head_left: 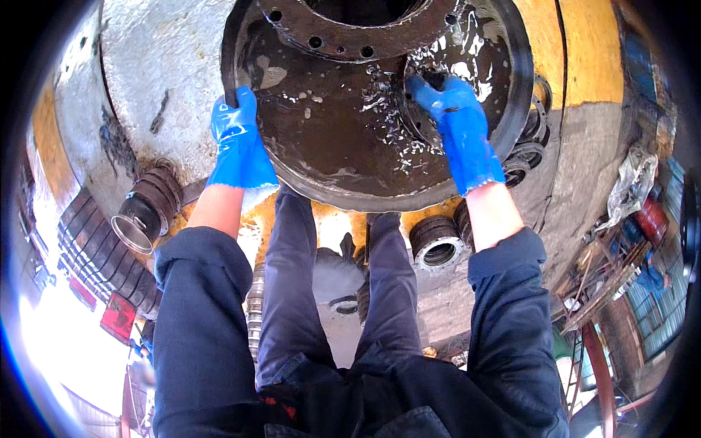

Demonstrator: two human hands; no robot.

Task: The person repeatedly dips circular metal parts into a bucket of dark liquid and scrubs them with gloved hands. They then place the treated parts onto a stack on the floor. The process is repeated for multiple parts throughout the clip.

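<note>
A wide round metal pan [365,201] lies in front of me, with dark, glistening liquid [321,150] in it. My left hand [237,142], in a blue rubber glove, is closed on the pan's left rim. My right hand [461,135], gloved the same way, reaches over the right side into the pan. Its fingers are curled round something dark and wet that I cannot make out; a curved dark edge shows beside it. Ripples and bright reflections surround that hand. At the pan's far side sits a heavy flanged metal ring [339,42] with bolt holes.
Ribbed metal cylinders [157,193] lie at the left on the stained floor. Several dark rings [537,120] lie beside the pan's right edge. Another flanged ring part [437,244] stands near my legs. Crumpled clear plastic [634,179] and scrap pieces are at the far right.
</note>
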